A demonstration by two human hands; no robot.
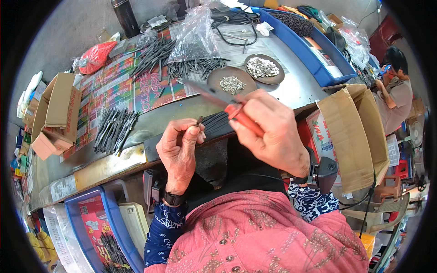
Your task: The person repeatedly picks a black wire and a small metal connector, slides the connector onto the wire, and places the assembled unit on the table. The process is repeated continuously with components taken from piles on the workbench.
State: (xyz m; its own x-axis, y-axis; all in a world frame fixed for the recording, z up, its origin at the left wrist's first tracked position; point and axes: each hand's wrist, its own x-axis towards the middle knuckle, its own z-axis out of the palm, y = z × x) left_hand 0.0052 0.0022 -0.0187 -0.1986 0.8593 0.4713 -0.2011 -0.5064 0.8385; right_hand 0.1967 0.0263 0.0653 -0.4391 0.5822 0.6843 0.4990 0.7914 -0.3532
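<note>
My left hand (180, 148) is closed in a pinch over the table's front edge. A small dark piece (199, 120) shows at its fingertips, too small to name. My right hand (273, 132) grips a red-handled tool (246, 120); its long dark front part is smeared by motion, so its kind is unclear. Black thin strips (216, 123) lie on the table edge between my hands. Beyond them are a brown dish with small metal pins (232, 85) and another with silvery round pieces (262, 67). Left of my left hand lies a pile of black strips (116, 129).
A clear plastic bag (195, 34) sits on more black strips at the back. Cardboard boxes stand at left (68, 107) and right (348, 141). A long blue tray (314, 63) lies at the far right, a blue crate (75, 218) below left. Another person (398, 88) sits at right.
</note>
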